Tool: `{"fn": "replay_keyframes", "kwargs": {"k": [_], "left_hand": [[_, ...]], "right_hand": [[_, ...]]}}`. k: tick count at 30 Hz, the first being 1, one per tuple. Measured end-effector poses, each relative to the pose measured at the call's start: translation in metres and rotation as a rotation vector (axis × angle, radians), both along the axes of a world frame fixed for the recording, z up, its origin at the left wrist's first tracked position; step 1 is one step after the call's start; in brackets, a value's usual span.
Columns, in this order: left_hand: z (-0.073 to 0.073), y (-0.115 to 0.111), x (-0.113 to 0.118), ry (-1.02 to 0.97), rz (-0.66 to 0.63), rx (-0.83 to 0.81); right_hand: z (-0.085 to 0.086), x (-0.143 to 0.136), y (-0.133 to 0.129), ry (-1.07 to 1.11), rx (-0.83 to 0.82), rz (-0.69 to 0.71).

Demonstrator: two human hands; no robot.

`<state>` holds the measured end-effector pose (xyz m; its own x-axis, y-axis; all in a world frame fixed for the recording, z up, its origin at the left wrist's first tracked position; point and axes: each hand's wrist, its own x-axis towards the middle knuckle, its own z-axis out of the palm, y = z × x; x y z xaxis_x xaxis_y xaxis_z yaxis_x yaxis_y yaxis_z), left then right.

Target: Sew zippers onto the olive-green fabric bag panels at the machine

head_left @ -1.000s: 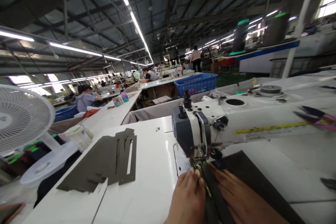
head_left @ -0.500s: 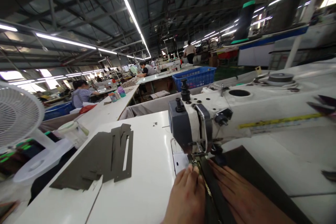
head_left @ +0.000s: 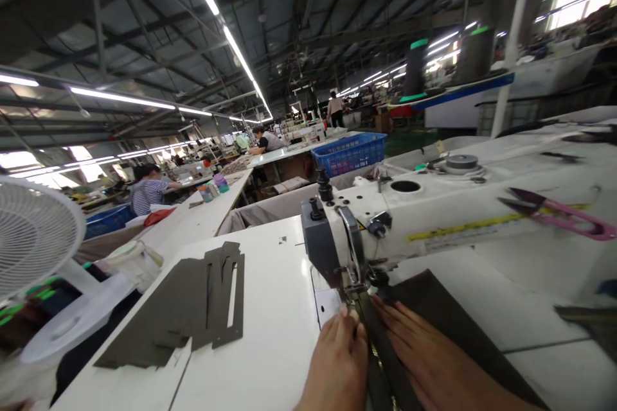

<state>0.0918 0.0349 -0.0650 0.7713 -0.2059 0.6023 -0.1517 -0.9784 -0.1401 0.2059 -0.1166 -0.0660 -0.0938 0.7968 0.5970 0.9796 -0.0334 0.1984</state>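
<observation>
My left hand (head_left: 340,356) has its fingers bunched together on the near side of the needle, on the left edge of a zipper (head_left: 376,363) with gold-coloured teeth. My right hand (head_left: 424,350) lies flat with fingers stretched out, pressing on dark olive fabric (head_left: 448,302) to the right of the teeth. Fabric and zipper run up under the presser foot of a white and grey sewing machine (head_left: 321,237). Both sets of fingertips are close to the foot. The left fingertips partly hide the zipper's edge.
Cut olive pieces (head_left: 159,308) lie stacked on the white table to the left. A white fan (head_left: 38,237) stands beyond them. Pink-handled thread snips (head_left: 578,223) and a yellow tape measure (head_left: 463,230) are on the machine arm. A blue basket (head_left: 349,154) sits behind; other people work farther off.
The view has turned slightly right, bringing the pink snips fully into sight. Both hands keep about the same hold beside the presser foot.
</observation>
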Motion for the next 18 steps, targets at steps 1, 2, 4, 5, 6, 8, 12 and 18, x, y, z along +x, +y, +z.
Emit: {"fn": "replay_keyframes", "kwargs": {"k": [1,2,4,5,6,8,12,18], "left_hand": [[0.000,0.000,0.000,-0.001,-0.004,-0.016],[0.000,-0.001,0.000,0.002,-0.007,-0.031],[0.000,-0.001,0.000,0.038,-0.002,-0.060],[0.000,-0.001,0.001,0.060,0.007,-0.076],[0.001,-0.001,0.001,0.088,0.016,-0.092],[0.002,-0.001,0.003,0.141,0.046,-0.125],[0.007,0.000,0.007,0.248,0.124,-0.175],[0.013,0.000,0.005,0.333,0.138,-0.263]], "right_hand": [[0.002,-0.001,0.000,-0.014,-0.012,0.001],[0.003,-0.001,0.000,-0.022,-0.026,0.001],[0.005,-0.001,0.000,-0.014,-0.052,-0.003],[0.005,-0.001,0.000,0.004,-0.065,-0.007],[0.004,0.000,0.000,0.031,-0.077,-0.010],[0.000,0.004,0.002,0.105,-0.097,-0.007],[-0.001,0.010,0.004,0.295,-0.135,0.033],[0.025,-0.016,-0.028,0.423,-0.154,0.173]]}}
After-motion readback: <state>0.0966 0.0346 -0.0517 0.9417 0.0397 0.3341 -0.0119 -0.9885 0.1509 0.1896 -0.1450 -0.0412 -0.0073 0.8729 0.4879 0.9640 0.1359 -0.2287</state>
